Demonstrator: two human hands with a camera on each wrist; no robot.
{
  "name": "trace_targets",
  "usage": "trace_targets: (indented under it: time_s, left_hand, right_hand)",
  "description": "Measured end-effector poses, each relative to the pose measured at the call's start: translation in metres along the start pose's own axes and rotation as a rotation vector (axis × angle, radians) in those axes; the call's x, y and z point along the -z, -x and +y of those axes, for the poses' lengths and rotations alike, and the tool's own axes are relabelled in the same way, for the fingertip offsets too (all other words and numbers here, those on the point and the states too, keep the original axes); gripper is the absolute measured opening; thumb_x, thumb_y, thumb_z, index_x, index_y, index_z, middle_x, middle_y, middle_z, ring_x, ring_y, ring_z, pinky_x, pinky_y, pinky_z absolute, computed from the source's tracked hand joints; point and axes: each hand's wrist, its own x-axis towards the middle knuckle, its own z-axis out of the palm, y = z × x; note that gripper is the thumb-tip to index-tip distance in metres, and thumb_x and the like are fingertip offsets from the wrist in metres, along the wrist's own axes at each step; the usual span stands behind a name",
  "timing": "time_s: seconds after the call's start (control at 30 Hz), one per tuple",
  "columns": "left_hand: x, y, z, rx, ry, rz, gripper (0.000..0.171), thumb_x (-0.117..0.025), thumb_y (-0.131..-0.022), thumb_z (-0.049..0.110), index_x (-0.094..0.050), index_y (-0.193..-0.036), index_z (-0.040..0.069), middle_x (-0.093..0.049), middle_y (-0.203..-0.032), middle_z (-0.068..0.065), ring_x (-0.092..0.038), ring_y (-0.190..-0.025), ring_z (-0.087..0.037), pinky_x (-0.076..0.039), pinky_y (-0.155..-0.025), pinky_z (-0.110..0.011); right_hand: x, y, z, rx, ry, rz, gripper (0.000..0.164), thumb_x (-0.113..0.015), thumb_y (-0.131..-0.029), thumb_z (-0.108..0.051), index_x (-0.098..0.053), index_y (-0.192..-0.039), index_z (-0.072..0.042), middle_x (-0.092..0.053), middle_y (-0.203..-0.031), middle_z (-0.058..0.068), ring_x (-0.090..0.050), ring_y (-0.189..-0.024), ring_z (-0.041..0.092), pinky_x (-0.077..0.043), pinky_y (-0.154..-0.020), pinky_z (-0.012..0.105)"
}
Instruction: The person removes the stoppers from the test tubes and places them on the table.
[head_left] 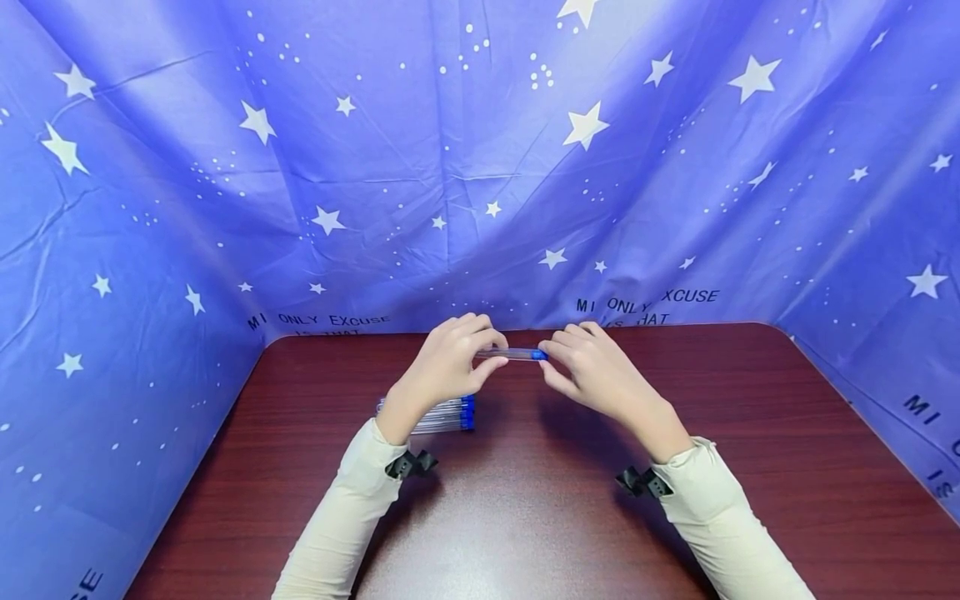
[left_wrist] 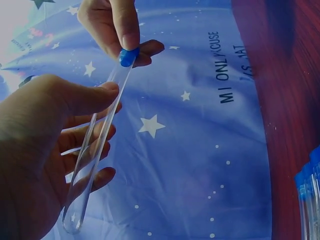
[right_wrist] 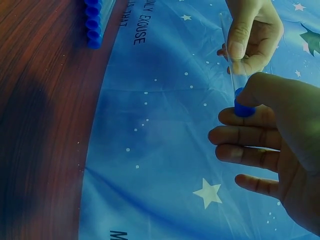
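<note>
A clear test tube (left_wrist: 95,150) with a rounded bottom and a blue cap (left_wrist: 128,57) is held up over the far part of the table. My left hand (head_left: 459,354) grips the tube's glass between thumb and fingers, the rounded end lying along the palm. My right hand (head_left: 596,371) pinches the blue cap between thumb and index finger, its other fingers spread in the right wrist view. The cap sits on the tube's mouth. Below my left wrist, several more capped tubes (head_left: 442,417) lie side by side in a row, partly hidden by that arm.
The dark red wooden table (head_left: 517,508) spreads under both arms. A blue curtain (head_left: 420,167) with white stars and lettering hangs behind it and along both sides. A small black camera (head_left: 408,465) is strapped to the left wrist, another black camera (head_left: 645,481) to the right.
</note>
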Motion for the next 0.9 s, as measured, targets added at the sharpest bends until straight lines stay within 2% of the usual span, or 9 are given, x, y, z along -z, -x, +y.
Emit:
trace_targets:
  time_s: [0.37,0.57,0.9]
  left_hand:
    - [-0.0023,0.0000,0.0006,-0.025,-0.016,0.042,0.009,-0.075,-0.091,0.021,-0.069,-0.092,0.014,-0.058,-0.082,0.002,-0.051,-0.075,-0.015,-0.043,-0.065,-0.029]
    - [-0.0037,-0.0008,-0.0001,-0.040,-0.072,0.063,0.008,-0.073,-0.093,0.018,-0.068,-0.093,0.013,-0.058,-0.084,0.003,-0.054,-0.079,-0.017,-0.045,-0.068,-0.030]
    - [-0.0032,-0.0010,-0.0005,-0.047,-0.094,0.065,0.006,-0.071,-0.095,0.019,-0.068,-0.094,0.014,-0.059,-0.085,0.003,-0.055,-0.082,-0.018,-0.045,-0.072,-0.030]
  right_hand:
    - [-0.0002,-0.0011,-0.0018,-0.016,0.012,0.003,0.021,-0.060,-0.090,-0.020,-0.071,-0.098,-0.003,-0.065,-0.083,0.005,-0.060,-0.081,0.026,-0.049,-0.084,0.045]
    - [-0.0003,-0.0025,-0.0035,-0.010,0.049,0.025,0.019,-0.060,-0.092,-0.020,-0.069,-0.098,-0.005,-0.064,-0.083,0.005,-0.059,-0.081,0.027,-0.049,-0.083,0.046]
    - [-0.0022,-0.0026,-0.0033,-0.011,0.049,0.029,0.018,-0.060,-0.093,-0.020,-0.068,-0.097,-0.005,-0.064,-0.082,0.005,-0.058,-0.081,0.027,-0.049,-0.083,0.047]
